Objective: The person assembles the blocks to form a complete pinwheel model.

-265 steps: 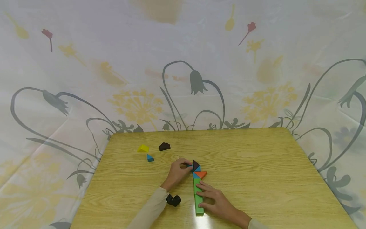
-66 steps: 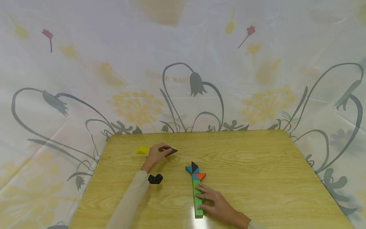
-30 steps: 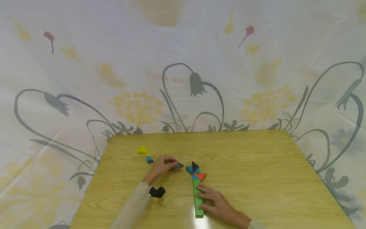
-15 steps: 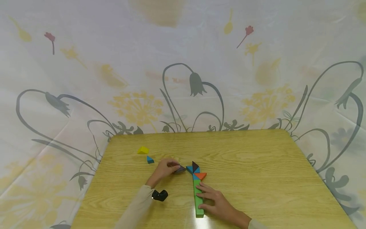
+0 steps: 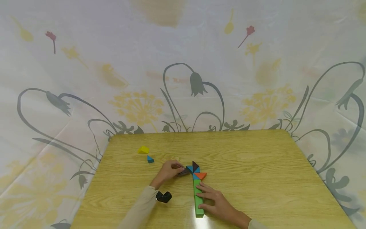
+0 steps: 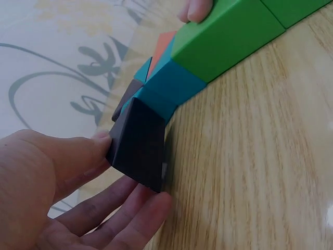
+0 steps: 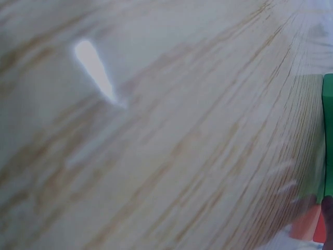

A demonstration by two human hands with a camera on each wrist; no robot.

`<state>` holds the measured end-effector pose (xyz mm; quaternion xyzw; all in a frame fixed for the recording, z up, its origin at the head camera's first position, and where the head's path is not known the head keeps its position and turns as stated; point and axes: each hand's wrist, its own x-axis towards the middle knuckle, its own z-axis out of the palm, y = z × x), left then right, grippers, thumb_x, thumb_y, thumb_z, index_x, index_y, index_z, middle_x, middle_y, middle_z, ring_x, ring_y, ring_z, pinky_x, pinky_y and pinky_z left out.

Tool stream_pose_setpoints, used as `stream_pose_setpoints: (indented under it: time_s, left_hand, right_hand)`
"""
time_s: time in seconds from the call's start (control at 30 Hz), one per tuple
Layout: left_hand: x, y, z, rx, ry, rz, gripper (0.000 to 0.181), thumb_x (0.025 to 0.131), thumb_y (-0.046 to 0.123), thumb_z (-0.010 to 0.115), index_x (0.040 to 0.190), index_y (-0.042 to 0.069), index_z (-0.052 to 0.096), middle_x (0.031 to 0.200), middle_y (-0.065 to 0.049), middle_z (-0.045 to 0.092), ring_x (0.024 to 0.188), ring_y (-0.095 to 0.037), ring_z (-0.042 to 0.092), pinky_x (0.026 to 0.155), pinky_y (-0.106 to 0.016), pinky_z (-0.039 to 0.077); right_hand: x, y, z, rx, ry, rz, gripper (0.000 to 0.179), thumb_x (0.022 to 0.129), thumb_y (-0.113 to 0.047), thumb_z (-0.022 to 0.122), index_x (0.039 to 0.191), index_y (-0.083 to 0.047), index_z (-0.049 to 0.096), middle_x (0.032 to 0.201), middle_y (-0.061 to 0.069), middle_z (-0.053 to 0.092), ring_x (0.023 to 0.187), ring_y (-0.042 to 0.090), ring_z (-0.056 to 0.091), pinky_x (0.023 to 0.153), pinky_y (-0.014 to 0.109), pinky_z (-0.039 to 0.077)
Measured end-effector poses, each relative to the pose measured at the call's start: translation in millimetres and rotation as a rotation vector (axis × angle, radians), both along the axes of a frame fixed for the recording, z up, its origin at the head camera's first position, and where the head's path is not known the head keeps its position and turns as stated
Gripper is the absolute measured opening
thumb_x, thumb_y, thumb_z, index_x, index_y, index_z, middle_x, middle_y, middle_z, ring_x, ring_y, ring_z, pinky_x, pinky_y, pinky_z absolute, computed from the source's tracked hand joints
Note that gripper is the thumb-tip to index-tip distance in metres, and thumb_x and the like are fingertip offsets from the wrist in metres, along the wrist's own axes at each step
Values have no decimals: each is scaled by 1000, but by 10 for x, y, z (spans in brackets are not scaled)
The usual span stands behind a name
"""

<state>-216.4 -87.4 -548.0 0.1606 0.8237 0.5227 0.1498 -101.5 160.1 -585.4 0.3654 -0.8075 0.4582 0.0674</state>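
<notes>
My left hand [image 5: 167, 173] pinches a dark brown triangular block [image 6: 140, 146] between thumb and fingers. In the left wrist view the block's tip meets the blue blocks at the end of the row; whether it rests on the table is hard to tell. Two green rectangular blocks [image 5: 197, 186] lie end to end, topped by blue triangular blocks [image 5: 189, 169], an orange triangular block [image 5: 200, 175] and another dark brown triangular block [image 5: 195, 166] in a pinwheel-like cluster. My right hand [image 5: 218, 203] rests its extended fingertips along the right side of the green blocks.
A yellow block [image 5: 143, 149] and a small blue triangular block [image 5: 150, 159] lie apart at the back left of the wooden table [image 5: 257, 159]. A black wrist camera [image 5: 164, 197] sits at the left cuff. Patterned fabric [image 5: 137, 63] stands behind the table.
My left hand let go of a blue triangular block at the cluster's left, took the dark brown block from the back left and brought it right and nearer, up to the cluster. The right hand stayed put.
</notes>
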Motion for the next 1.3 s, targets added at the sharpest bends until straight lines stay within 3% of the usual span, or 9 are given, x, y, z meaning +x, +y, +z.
stream_pose_setpoints:
  time_s: [0.3,0.53,0.9,1.3]
  left_hand:
    - [43,34,-8,-24,17,6,21,91,16,65,105,1,68,95,-9,68,78,-20,64,63,-31,56]
    - [53,66,18,10,9,13,24,88,12,69,104,-5,67,91,-13,67,75,-27,65,60,-35,56]
    - [38,92,16,-34,34,24,26,83,12,73,103,-3,67,90,-10,65,74,-16,62,58,-29,54]
    - [28,102,-13,-48,75,14,28,84,15,73,106,-1,66,95,-12,66,81,-21,63,65,-27,53]
  right_hand:
    - [-3,-12,-7,3,4,0,40,84,-22,71,118,-3,66,134,18,52,127,41,42,103,35,40]
    - [-3,7,-4,-2,-3,-4,40,85,-24,70,119,-3,65,134,17,52,128,40,41,103,36,39]
    - [0,11,-19,-2,-12,-7,40,85,-25,70,120,-5,65,135,15,52,129,38,41,104,34,38]
    - [-1,11,-20,0,-9,-5,40,85,-26,70,119,-5,65,135,16,52,129,37,41,103,35,39]
